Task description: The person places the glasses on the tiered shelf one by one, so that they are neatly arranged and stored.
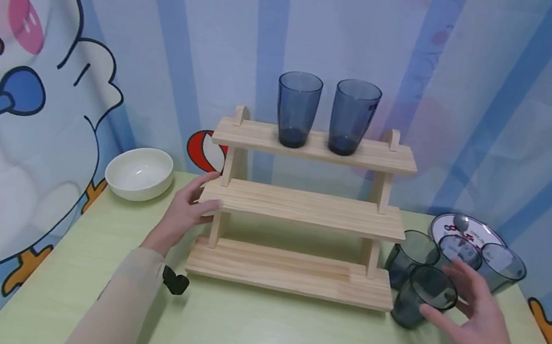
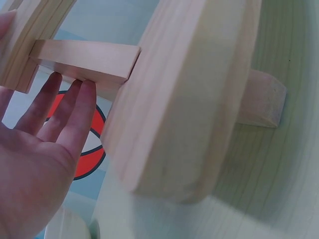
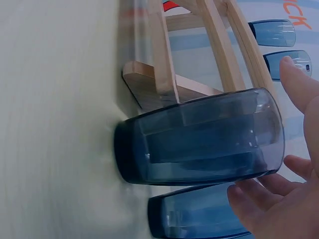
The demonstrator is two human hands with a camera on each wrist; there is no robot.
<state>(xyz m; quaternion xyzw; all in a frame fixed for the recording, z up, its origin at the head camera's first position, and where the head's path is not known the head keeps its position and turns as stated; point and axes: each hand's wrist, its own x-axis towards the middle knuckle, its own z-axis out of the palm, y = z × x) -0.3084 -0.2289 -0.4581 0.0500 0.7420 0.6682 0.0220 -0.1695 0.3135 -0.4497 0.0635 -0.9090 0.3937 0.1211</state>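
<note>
"Where's the front cup [image 1: 414, 298]?"

"At four o'clock from the wooden rack [image 1: 303, 207], on the table [image 1: 280, 343]. The right hand [image 1: 475, 327] has its fingers parted around the rim, not clamped."

"How best to take it?"

"I'd close thumb and fingers lower, on opposite sides, then lift straight; smooth walls could slip."

"And the left hand [image 1: 183, 214]?"

"Fingers nearly straight, touching the rack's nine o'clock side; good for steadying."

"Anything in the way?"

"Another cup [image 1: 407, 252] crowds it at eleven, the bottom shelf [image 1: 286, 272] at nine. Two more cups [image 1: 501, 267] and a plate [image 1: 485, 231] lie towards one."
</note>
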